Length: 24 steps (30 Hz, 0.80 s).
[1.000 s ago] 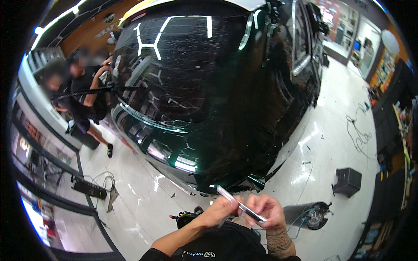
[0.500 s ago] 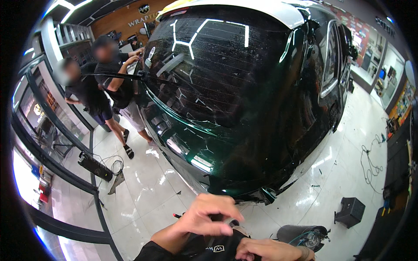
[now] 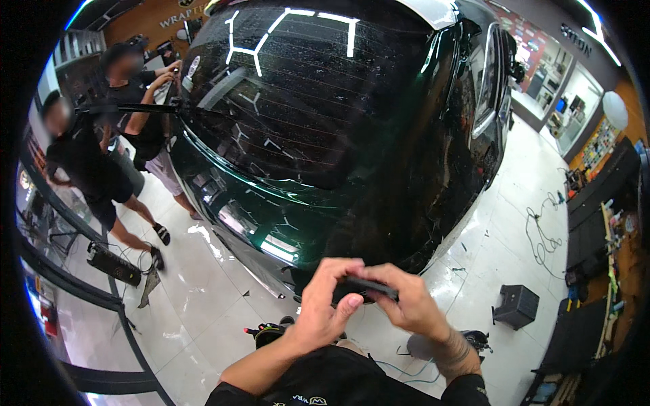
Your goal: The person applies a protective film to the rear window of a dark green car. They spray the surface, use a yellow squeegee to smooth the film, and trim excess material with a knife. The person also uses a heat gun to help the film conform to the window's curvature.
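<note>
Both my hands are raised in front of the rear of a glossy dark green car (image 3: pixel 298 230). A thin, flat black slab (image 3: pixel 369 287) lies between them; its exact kind I cannot make out. My left hand (image 3: pixel 328 304) curls around one end, thumb below and fingers above. At the other end, my right hand (image 3: pixel 406 298) grips the slab, its fingers bent over the edge. Above them the car's rear window (image 3: pixel 291 101) is speckled with droplets or dust, and a thin black arm (image 3: pixel 128 108) juts from its left side.
Two people in black stand at the car's left; one person (image 3: pixel 128 81) has hands on its side. A black box (image 3: pixel 516 306) and a loose cable (image 3: pixel 542 230) lie on the white tiled floor (image 3: pixel 203 331) at right. A black-framed glass partition (image 3: pixel 74 291) borders the left.
My right hand has risen from low at my body to meet my left, and the black slab now shows between them. The view has shifted; the person farthest left has stepped nearer.
</note>
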### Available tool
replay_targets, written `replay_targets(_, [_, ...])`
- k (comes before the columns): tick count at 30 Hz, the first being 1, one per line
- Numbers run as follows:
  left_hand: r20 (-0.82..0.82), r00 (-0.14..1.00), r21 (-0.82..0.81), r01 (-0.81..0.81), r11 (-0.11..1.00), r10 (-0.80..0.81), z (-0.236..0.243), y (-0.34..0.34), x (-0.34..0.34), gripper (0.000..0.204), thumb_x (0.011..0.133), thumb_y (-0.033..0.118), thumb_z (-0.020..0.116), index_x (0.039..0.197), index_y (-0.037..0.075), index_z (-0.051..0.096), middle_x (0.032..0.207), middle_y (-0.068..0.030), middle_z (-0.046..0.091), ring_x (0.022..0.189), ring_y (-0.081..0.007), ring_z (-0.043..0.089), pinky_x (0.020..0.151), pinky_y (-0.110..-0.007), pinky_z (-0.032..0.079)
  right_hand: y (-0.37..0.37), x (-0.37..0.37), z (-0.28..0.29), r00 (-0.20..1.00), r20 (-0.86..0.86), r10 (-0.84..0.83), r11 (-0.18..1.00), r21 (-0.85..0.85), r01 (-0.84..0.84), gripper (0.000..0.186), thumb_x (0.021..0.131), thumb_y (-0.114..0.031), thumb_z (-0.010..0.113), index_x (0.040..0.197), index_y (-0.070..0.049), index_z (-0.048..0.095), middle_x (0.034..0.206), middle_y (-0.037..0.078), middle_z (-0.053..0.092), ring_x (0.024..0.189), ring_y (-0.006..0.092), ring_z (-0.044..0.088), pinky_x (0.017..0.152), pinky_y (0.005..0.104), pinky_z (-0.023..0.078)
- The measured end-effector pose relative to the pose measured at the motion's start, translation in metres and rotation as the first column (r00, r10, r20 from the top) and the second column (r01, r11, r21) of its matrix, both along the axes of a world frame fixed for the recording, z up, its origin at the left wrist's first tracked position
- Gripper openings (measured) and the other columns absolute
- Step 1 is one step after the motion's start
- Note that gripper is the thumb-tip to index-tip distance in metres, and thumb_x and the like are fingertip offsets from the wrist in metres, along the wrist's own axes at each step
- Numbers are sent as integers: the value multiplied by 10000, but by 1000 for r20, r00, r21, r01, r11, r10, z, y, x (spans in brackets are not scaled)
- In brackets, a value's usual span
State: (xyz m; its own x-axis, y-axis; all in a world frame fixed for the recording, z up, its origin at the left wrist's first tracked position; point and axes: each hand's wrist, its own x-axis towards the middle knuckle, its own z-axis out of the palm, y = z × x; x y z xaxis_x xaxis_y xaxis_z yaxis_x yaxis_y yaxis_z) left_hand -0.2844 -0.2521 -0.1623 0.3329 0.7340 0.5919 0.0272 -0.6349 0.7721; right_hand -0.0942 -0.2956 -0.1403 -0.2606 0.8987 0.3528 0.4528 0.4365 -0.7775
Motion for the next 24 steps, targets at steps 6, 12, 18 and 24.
replay_targets(6, [-333, 880, 330, -228, 916, 339, -11, 67, -20, 667, 722, 165, 861, 1325, 36, 608, 1303, -146, 565, 1224, -357, 515, 1018, -454, 435, 63, 28, 19, 817, 541, -200, 829, 538, -154, 372, 770, 17, 684, 1141, -19, 677, 1180, 156, 658, 1092, 341, 666, 872, 410, 580])
replay_targets(12, [-438, 846, 359, -145, 922, 303, -18, 87, -28, 775, 690, 265, 879, 1374, 52, 583, 1353, -117, 545, 1242, -347, 500, 1028, -458, 401, 91, 38, 34, 664, 721, -199, 795, 515, -320, 264, 873, -88, 637, 1108, 12, 701, 1159, 173, 664, 1122, 317, 648, 851, 385, 571])
replay_targets(18, [-449, 859, 324, -98, 941, 245, -16, 99, -29, 804, 653, 316, 895, 1353, 59, 594, 1275, -116, 588, 1175, -317, 540, 980, -428, 396, 105, 24, 36, 675, 720, -164, 811, 487, -323, 232, 887, -104, 634, 1056, 33, 714, 1036, 182, 692, 1024, 309, 677, 767, 346, 564])
replay_targets(24, [-491, 851, 267, -56, 962, 186, -10, 103, -31, 725, 660, 291, 880, 1303, 58, 642, 1281, -73, 584, 1172, -257, 534, 936, -394, 387, 108, 9, 43, 628, 760, -168, 850, 434, -299, 253, 881, -125, 650, 1043, 59, 713, 1021, 198, 694, 987, 310, 682, 716, 330, 544])
